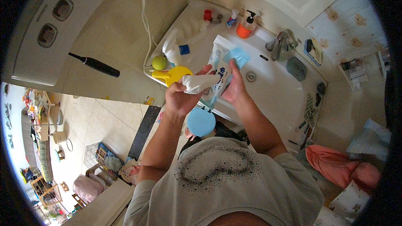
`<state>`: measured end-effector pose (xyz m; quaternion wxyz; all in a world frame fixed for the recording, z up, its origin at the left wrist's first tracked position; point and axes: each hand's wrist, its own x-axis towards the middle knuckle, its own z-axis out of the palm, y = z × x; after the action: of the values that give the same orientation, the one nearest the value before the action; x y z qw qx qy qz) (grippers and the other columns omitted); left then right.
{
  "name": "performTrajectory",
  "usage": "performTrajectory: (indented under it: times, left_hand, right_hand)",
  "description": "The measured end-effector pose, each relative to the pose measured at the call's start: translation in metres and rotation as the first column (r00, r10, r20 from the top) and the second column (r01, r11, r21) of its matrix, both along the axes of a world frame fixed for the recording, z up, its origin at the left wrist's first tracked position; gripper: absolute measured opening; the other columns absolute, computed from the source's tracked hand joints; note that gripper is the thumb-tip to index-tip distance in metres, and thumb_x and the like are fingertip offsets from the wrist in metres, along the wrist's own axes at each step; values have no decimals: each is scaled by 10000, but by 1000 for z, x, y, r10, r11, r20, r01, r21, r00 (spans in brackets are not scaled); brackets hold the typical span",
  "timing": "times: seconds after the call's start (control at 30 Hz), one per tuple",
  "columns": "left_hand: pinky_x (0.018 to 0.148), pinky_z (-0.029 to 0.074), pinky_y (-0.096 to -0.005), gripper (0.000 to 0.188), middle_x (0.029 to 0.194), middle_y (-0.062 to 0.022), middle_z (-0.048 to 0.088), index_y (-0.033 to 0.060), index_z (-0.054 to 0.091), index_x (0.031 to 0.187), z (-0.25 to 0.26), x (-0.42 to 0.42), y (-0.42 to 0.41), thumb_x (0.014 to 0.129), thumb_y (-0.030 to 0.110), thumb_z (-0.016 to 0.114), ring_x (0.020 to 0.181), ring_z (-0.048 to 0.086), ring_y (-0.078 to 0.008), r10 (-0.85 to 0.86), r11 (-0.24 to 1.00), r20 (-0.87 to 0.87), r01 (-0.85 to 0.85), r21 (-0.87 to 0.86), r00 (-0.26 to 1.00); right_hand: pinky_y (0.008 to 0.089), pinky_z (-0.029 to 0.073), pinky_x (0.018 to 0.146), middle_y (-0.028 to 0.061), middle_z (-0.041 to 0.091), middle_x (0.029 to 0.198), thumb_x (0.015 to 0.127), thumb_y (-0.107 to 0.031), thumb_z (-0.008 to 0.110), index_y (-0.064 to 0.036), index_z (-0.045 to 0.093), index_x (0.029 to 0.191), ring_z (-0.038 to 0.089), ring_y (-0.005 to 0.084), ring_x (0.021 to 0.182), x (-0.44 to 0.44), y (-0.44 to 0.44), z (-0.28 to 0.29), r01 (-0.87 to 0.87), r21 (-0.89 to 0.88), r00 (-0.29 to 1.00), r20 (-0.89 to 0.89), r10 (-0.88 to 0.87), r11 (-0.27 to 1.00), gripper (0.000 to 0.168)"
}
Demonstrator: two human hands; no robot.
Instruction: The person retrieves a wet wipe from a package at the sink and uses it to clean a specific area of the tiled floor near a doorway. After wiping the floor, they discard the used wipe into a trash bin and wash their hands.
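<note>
My left hand [179,101] pinches a crumpled white wipe [201,83] between thumb and fingers. Its fingertips reach the edge of a white and light-blue wet-wipe pack [220,53] that bears writing. My right hand [236,85] grips that pack from its right side, thumb along the edge. The pack is tilted over the white washbasin [267,100]. The wipe covers part of the pack's front, so I cannot tell whether the two are still joined. A yellow dipper [177,74] is just beyond my left hand, next to a green tennis ball [159,62].
A white spray bottle [171,50], an orange-labelled pump bottle [246,26] and a faucet [279,45] line the basin's back and left. A black electric toothbrush [99,66] shows at left. Below the basin's front edge is a round blue stool [201,121].
</note>
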<state>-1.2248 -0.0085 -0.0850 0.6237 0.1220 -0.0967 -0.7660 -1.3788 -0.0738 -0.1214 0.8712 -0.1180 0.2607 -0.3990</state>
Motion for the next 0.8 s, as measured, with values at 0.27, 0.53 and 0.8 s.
performTrajectory:
  times: [0.27, 0.53, 0.8]
  left_hand:
    - [1045, 172, -446, 432, 1328, -224, 318, 100, 611, 985, -10, 2, 6, 563, 187, 578, 1221, 312, -373, 32, 994, -68, -39, -100, 997]
    - [1022, 226, -460, 394, 1321, -226, 330, 92, 631, 953, -2, 7, 14, 577, 200, 584, 1216, 323, -362, 89, 990, 6, -88, -106, 996]
    - [954, 354, -404, 691, 1213, -262, 435, -105, 378, 1209, 24, 33, 5, 636, 251, 526, 1109, 460, -335, -78, 994, 322, 101, -53, 944]
  right_hand:
    - [464, 400, 869, 115, 531, 1119, 859, -521, 365, -113, 443, 1183, 511, 272, 1019, -2, -1, -22, 63, 68, 997, 40, -65, 996, 527]
    - [454, 393, 884, 89, 529, 1133, 885, -485, 337, -119, 444, 1180, 500, 251, 1034, 0, 0, -21, 96, 134, 994, 33, -102, 986, 481]
    - [372, 415, 853, 118, 542, 1112, 855, -157, 506, -74, 466, 1185, 540, 221, 974, 2, 26, 3, -400, -791, 494, -611, -618, 462, 343]
